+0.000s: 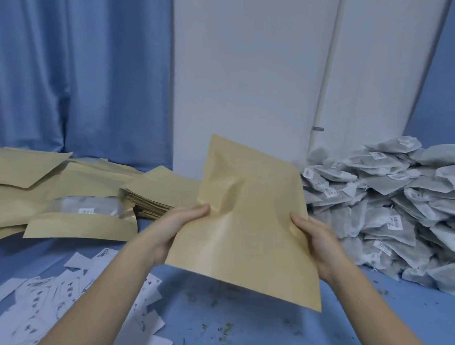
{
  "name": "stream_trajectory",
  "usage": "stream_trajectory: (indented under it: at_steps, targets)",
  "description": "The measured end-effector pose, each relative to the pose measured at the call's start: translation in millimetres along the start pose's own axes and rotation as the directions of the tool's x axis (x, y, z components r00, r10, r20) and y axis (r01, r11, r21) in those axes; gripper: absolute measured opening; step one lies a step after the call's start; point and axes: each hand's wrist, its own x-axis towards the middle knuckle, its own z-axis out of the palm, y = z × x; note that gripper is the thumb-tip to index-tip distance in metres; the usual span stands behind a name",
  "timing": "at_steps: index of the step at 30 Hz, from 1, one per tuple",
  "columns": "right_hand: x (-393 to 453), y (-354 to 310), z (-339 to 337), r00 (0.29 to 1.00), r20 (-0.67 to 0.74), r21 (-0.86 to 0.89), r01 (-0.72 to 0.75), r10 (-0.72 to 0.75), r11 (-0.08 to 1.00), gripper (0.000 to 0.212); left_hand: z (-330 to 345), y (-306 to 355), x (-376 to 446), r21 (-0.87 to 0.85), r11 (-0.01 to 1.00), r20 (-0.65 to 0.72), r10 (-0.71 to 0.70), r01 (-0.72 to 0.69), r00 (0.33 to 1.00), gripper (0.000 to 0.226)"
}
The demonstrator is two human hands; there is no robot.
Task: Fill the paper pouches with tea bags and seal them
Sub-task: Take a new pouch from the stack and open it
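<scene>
I hold one brown paper pouch (249, 219) up over the blue table, slightly creased near its upper middle. My left hand (179, 223) grips its left edge with the thumb on the front. My right hand (317, 242) grips its right edge the same way. A big heap of grey tea bags (400, 214) with small white labels lies at the right. A stack of flat empty pouches (157, 193) sits behind my left hand. Filled pouches with clear windows (83, 214) lie at the left.
Loose white paper slips (70, 296) are scattered on the blue tablecloth (344, 336) at the lower left, and tea crumbs dot its middle. A blue curtain (73, 60) and a white door (247, 71) stand behind the table.
</scene>
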Motion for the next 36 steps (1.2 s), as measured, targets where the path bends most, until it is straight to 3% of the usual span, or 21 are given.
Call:
stream_trajectory:
  at_steps: [2, 4, 7, 9, 11, 14, 17, 19, 21, 23, 25, 27, 30, 33, 36]
  targets:
    - [16.4, 6.4, 27.9, 0.998, 0.016, 0.081, -0.061, 0.060, 0.995, 0.022, -20.7, 2.8, -6.3, -0.314, 0.946, 0.012, 0.089, -0.080, 0.996, 0.041]
    - [48.8, 8.6, 86.6, 0.997, 0.013, 0.117, -0.077, 0.076, 0.990, 0.022, -41.3, 7.6, -10.5, -0.591, 0.784, 0.003, 0.239, -0.191, 0.971, 0.056]
    - [104.9, 6.6, 214.9, 0.989, 0.120, 0.048, -0.088, 0.082, 0.995, 0.044, -65.1, 18.2, -5.6, -0.740, 0.587, -0.167, 0.313, -0.328, 0.935, 0.073]
    - [123.9, 13.5, 280.6, 0.962, 0.199, -0.115, -0.166, 0.187, 0.979, 0.058, -74.9, 24.4, 0.5, -0.698, 0.616, -0.277, 0.237, -0.364, 0.931, 0.071]
    - [140.4, 33.7, 309.5, 0.950, 0.206, -0.275, -0.173, 0.234, 0.946, 0.058, -88.1, 27.3, 7.4, -0.620, 0.703, -0.327, 0.173, -0.349, 0.929, 0.069]
    - [161.8, 69.7, 295.2, 0.969, 0.150, -0.401, -0.123, 0.197, 0.908, 0.042, -101.7, 28.1, 17.9, -0.563, 0.760, -0.352, 0.134, -0.323, 0.927, 0.062]
    - [177.7, 94.9, 264.6, 0.987, 0.077, -0.496, -0.085, 0.141, 0.864, 0.045, -104.0, 22.1, 33.1, -0.552, 0.788, -0.367, 0.064, -0.272, 0.928, 0.064]
    - [187.2, 105.3, 240.1, 0.997, 0.056, -0.718, 0.009, 0.045, 0.696, 0.051, -102.4, 14.8, 44.0, -0.551, 0.799, -0.383, 0.015, -0.242, 0.924, 0.066]
    - [194.2, 110.8, 210.9, 0.990, 0.107, -0.931, 0.132, -0.092, 0.341, 0.055, -101.5, 6.7, 53.4, -0.558, 0.799, -0.398, -0.023, -0.223, 0.917, 0.066]
    - [199.3, 115.2, 179.9, 0.974, 0.175, -0.984, 0.176, -0.145, -0.006, 0.062, -101.5, -0.1, 59.3, -0.568, 0.799, -0.400, -0.058, -0.198, 0.914, 0.067]
    - [199.1, 121.3, 153.8, 0.982, 0.168, -0.952, 0.140, -0.084, -0.272, 0.083, -102.9, -6.1, 63.1, -0.578, 0.794, -0.405, -0.083, -0.185, 0.910, 0.066]
    - [193.8, 128.7, 134.7, 0.993, 0.116, -0.918, 0.100, -0.019, -0.383, 0.095, -103.5, -11.3, 65.2, -0.578, 0.798, -0.413, -0.105, -0.171, 0.905, 0.065]
    - [178.9, 130.7, 119.8, 0.964, 0.241, -0.859, 0.157, -0.116, -0.487, 0.070, -97.0, -18.9, 67.8, -0.537, 0.835, -0.425, -0.142, -0.122, 0.894, 0.061]
    - [151.9, 129.8, 111.8, 0.773, 0.533, -0.714, 0.193, -0.344, -0.673, 0.041, -79.3, -27.4, 70.5, -0.474, 0.879, -0.426, -0.173, -0.056, 0.888, 0.052]
    - [129.6, 132.5, 104.1, 0.516, 0.715, -0.674, 0.332, -0.471, -0.659, 0.039, -56.0, -29.9, 69.1, -0.472, 0.881, -0.361, -0.155, -0.037, 0.920, 0.036]
